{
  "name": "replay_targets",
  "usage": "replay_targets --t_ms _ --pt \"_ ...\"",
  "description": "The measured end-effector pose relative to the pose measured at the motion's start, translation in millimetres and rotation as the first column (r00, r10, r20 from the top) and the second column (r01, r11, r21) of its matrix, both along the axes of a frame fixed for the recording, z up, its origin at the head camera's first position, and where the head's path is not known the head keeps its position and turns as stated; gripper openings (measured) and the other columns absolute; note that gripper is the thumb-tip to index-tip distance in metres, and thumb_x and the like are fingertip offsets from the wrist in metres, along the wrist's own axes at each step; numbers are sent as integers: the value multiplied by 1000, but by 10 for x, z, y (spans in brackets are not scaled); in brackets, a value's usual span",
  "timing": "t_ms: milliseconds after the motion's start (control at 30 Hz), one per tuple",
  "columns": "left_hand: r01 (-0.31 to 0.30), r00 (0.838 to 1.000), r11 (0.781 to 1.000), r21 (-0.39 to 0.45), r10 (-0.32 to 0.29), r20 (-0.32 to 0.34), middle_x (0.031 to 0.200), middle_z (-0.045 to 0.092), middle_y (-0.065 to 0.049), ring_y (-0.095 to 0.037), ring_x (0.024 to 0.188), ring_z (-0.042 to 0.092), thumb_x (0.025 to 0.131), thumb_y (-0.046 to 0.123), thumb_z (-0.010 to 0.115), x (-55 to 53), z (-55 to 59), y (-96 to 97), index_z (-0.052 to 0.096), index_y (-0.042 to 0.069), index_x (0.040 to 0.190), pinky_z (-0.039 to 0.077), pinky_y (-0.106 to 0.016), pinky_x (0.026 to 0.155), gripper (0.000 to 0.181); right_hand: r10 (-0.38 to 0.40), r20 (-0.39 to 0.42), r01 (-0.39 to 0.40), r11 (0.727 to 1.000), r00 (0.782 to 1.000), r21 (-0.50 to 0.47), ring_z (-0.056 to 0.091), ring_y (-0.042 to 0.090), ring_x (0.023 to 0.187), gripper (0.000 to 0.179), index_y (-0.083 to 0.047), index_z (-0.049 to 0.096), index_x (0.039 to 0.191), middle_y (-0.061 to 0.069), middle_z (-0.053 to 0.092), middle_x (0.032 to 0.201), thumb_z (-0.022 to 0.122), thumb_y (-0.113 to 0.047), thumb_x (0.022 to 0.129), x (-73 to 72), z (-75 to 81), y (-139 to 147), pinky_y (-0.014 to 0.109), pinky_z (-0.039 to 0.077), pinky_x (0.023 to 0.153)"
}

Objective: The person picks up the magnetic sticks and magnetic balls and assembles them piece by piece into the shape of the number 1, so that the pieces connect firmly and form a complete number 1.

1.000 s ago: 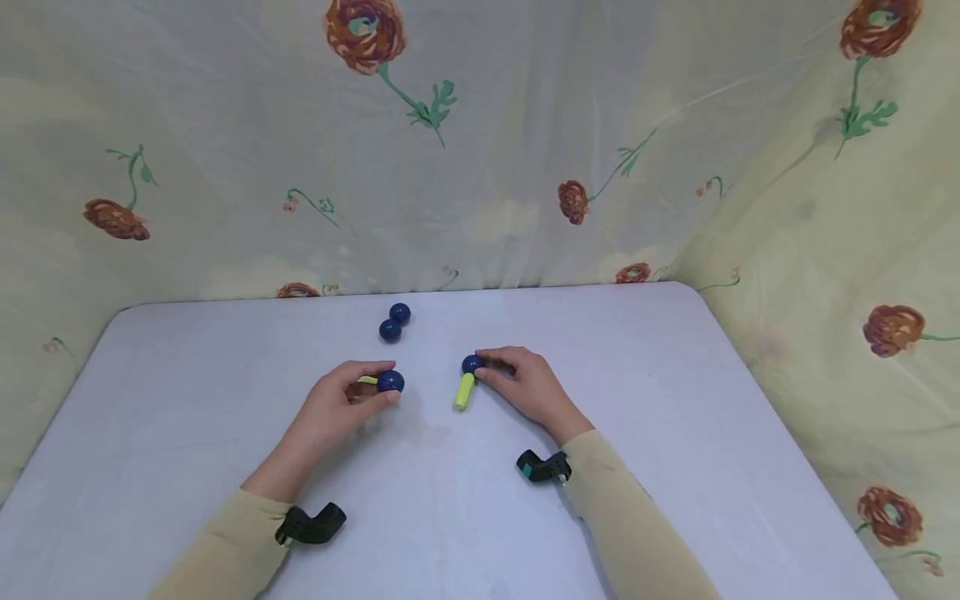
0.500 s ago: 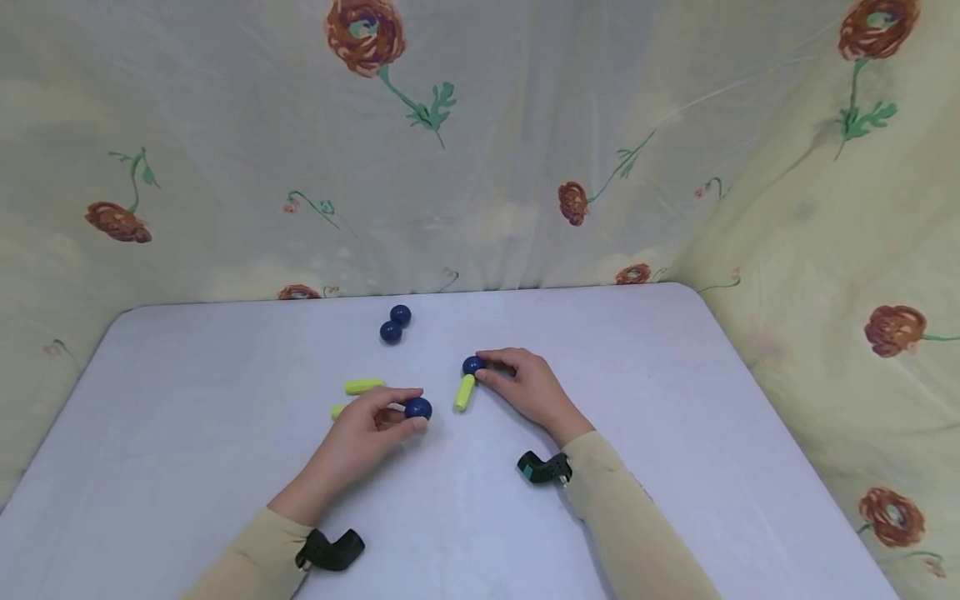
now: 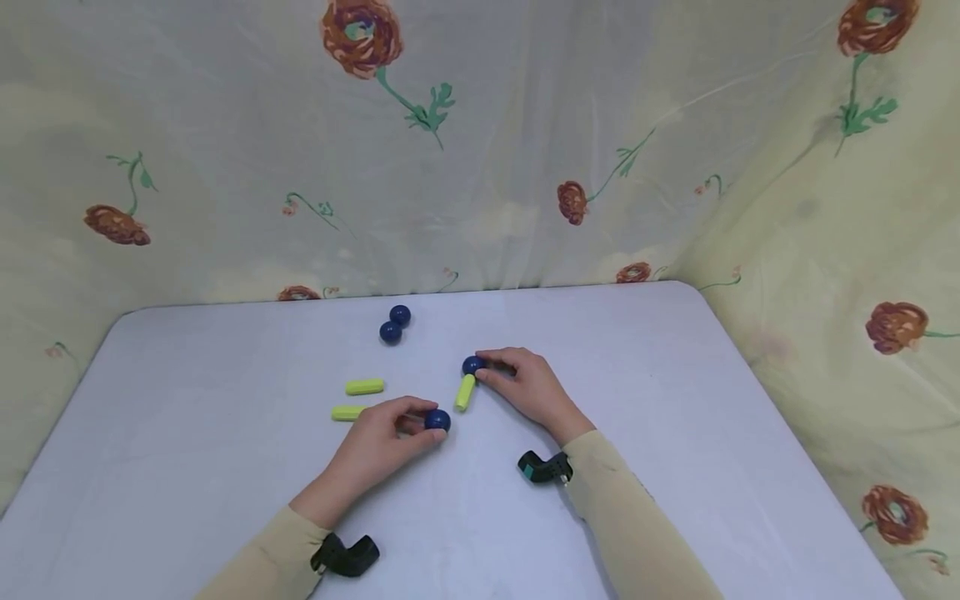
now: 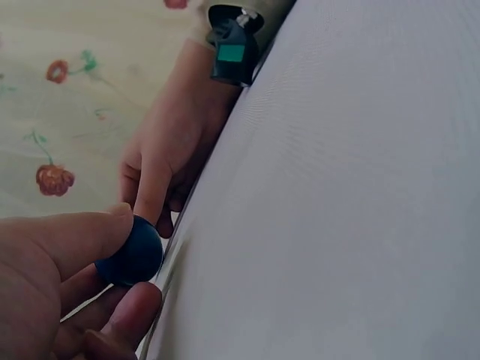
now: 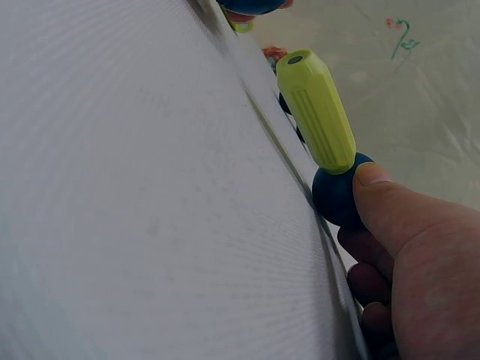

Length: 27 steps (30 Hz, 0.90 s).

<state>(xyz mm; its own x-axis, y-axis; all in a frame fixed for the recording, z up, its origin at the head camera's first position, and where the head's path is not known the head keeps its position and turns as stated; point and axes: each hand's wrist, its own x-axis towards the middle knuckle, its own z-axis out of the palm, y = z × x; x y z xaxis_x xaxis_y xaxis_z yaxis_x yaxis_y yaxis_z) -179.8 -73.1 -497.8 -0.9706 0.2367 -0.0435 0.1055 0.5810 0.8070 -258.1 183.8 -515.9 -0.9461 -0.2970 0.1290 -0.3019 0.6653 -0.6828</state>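
Between thumb and fingers, my left hand (image 3: 386,437) pinches a dark blue ball (image 3: 438,421), which also shows in the left wrist view. My right hand (image 3: 528,387) grips another blue ball (image 3: 472,365) by its side. From that ball a yellow-green rod (image 3: 465,392) sticks out toward me, its end touching the ball. In the right wrist view the rod (image 5: 316,112) has ribbed sides and a dark round spot on its free end. The left hand's ball is just below and left of the rod's free end, apart from it.
Two more blue balls (image 3: 395,324) lie together toward the back of the white table (image 3: 187,433). Left of centre are two yellow-green rods, one farther back (image 3: 364,387) and one nearer (image 3: 347,412), partly hidden by my left hand. Flowered cloth (image 3: 480,150) hangs behind.
My left hand has carried its ball right and toward me, closer to the rod's free end, uncovering the two loose rods. The right hand has stayed nearly still.
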Motion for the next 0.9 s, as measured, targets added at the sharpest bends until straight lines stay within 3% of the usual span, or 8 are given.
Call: replay_targets --t_ms 367,667,900 --pt "-9 999 996 -88 5 -51 76 62 13 -9 65 56 81 44 81 -10 25 73 71 24 107 45 -31 61 34 10 -5 -10 1000 1000 -15 56 13 119 41 -27 67 128 -8 65 124 64 -48 94 21 55 -6 39 45 99" --pt "-3 999 993 -121 -1 -39 100 70 9 -7 63 57 82 48 78 -22 52 155 72 25 109 46 -30 60 36 22 -26 -22 1000 999 -13 56 14 119 40 -26 67 128 -8 65 124 64 -47 94 15 24 -2 39 44 99" --pt "-17 997 991 -134 8 -71 97 69 10 -7 61 55 82 48 78 -36 32 193 72 24 109 44 -30 58 36 35 -28 -35 999 999 -15 56 14 119 40 -25 68 128 -8 65 124 64 -46 94 11 43 3 39 45 99"
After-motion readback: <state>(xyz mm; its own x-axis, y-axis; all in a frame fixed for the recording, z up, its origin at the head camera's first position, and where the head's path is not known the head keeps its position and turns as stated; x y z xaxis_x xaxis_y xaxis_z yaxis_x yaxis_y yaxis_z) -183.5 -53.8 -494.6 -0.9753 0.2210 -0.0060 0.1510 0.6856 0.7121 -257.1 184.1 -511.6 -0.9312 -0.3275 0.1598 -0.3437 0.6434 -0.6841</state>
